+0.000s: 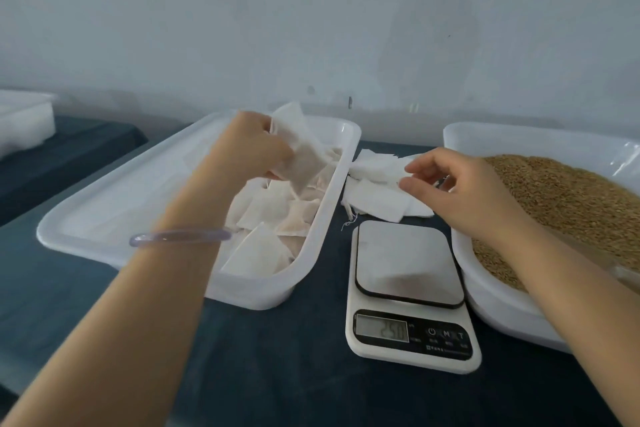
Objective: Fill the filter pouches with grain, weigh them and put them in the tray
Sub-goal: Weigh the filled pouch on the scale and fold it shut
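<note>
Tray [332, 198] and grain tub [464, 135]: smooth white plastic, glossy, with glare on the rims; scale body [415, 361] is the same white plastic, and its platform [405, 260] is brushed metal with a dull satin sheen. Filled pouches [273, 218] and empty pouches [374, 201]: thin fibrous sheet, paper or non-woven, matt and lightly creased; grain [571, 201] dry, matt, rough-textured. Table cover [277, 374]: dark blue cloth, matt; bangle [180, 237] translucent lilac, smooth, glossy.
</note>
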Tool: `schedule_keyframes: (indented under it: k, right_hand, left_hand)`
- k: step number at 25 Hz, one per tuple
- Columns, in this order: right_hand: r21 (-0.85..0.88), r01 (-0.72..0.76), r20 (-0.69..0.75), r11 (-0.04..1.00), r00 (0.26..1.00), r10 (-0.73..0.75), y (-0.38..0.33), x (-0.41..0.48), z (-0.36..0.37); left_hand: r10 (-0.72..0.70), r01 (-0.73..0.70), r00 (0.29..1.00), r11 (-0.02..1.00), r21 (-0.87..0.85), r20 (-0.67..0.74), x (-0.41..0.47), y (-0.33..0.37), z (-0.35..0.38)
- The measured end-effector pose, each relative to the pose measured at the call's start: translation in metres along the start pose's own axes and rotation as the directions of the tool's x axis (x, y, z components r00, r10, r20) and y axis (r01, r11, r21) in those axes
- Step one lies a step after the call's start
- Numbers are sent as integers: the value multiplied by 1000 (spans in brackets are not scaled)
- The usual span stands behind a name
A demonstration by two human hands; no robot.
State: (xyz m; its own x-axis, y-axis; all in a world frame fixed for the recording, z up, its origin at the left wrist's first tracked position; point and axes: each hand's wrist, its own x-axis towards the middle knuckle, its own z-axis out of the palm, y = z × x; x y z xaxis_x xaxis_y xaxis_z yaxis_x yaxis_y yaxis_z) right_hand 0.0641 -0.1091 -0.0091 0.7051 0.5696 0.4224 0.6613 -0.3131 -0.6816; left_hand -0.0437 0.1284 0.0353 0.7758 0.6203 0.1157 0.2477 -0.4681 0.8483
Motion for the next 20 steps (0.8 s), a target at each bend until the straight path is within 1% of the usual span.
schedule_keyframes:
  k: [2,3,5,9,12,15,17,18,19,20]
  right_hand:
    - [-4,10,8,1000,1000,-10,-1,-1,0]
    - [-12,14,14,1000,1000,-14,-1,-1,0]
    - [-26,15,19,1000,1000,-15,0,-1,-1]
    - [-33,2,35,999,999,-1,3,-1,0]
    - [-29,-2,48,1000,999,3,4,0,0]
    - [-35,3,54,999,999,-1,5,0,1]
    - [-33,3,49,999,999,-1,4,0,1]
    - [-33,0,45,999,999,1,5,0,1]
    - [-37,-3,44,999,999,5,5,0,1]
    - [-43,-7,45,999,999,8,6,0,1]
  left_hand:
    - [-102,97,990,994,54,102,1,-10,0]
    - [-154,143,981,985,98,116,2,-15,1]
    - [-227,211,969,966,152,96,8,-26,-1]
    - [-302,284,949,945,164,94,11,-36,-9]
    - [-292,279,956,940,196,42,14,-41,-15]
    - [-316,297,948,927,231,50,13,-41,-18]
    - [-325,306,945,909,283,22,13,-38,-20]
    - [-286,273,958,889,367,-20,13,-34,-23]
    - [-201,209,977,851,482,-68,12,-28,-25]
    - [-75,120,992,806,579,-101,12,-19,-26]
